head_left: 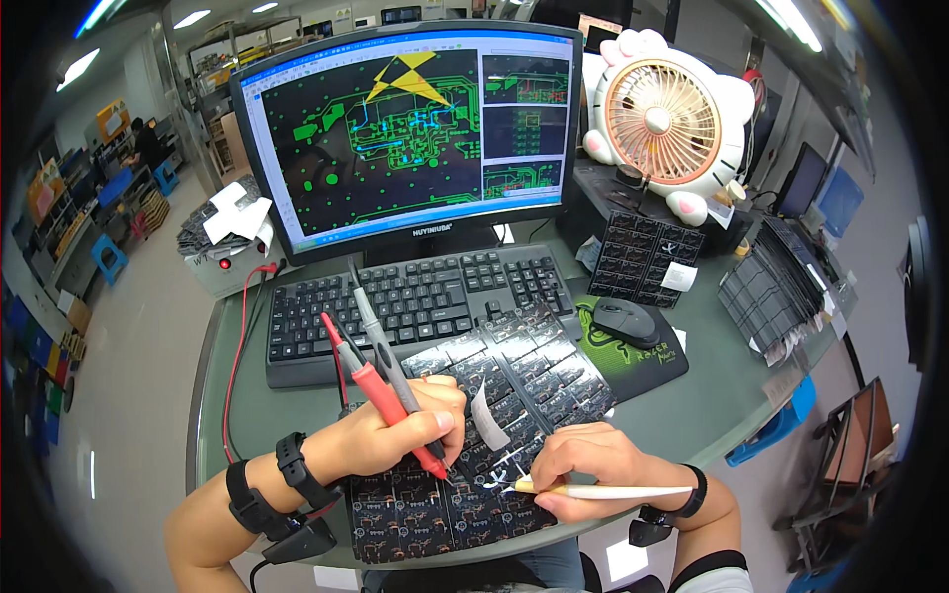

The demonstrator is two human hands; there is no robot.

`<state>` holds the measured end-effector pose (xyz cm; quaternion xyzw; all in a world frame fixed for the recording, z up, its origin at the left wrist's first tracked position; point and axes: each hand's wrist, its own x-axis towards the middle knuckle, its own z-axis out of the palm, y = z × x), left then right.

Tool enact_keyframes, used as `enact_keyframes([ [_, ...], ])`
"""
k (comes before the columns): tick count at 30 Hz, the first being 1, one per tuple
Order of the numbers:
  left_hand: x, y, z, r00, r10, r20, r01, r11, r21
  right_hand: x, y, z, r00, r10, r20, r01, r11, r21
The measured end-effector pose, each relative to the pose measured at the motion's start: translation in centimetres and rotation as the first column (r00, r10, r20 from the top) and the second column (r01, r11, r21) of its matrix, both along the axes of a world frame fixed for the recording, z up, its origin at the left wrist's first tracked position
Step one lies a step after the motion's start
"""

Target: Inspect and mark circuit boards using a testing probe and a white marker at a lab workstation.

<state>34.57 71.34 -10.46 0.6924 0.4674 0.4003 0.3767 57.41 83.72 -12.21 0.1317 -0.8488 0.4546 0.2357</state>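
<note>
Left hand (395, 425) grip clenched on two probes (381, 381), right hand (583, 465) grasping pale pen (603, 489), circuit panel (474, 435) partly hidden.

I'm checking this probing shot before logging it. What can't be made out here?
- Probe tips, head view: too small to tell which pads on the circuit board panel they touch.
- Pale pen: the right hand covers part of it; its tip mark is unreadable.
- Panel's near edge: hidden under the left hand and both forearms.
- Monitor layout: too fine to read.
</note>
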Motion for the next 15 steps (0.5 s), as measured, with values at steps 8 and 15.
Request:
enact_keyframes([
  [8,-0.23,0.17,-0.04,0.998,-0.041,-0.039,0.042,0.999,0.026,-0.45,-0.28,0.14,0.999,-0.028,0.022,0.026,0.996,0.09],
  [15,0.04,0.05,0.06,1.0,-0.014,0.007,0.014,1.0,-0.013,-0.21,0.01,0.47,0.999,0.017,0.033,-0.021,0.993,0.119],
])
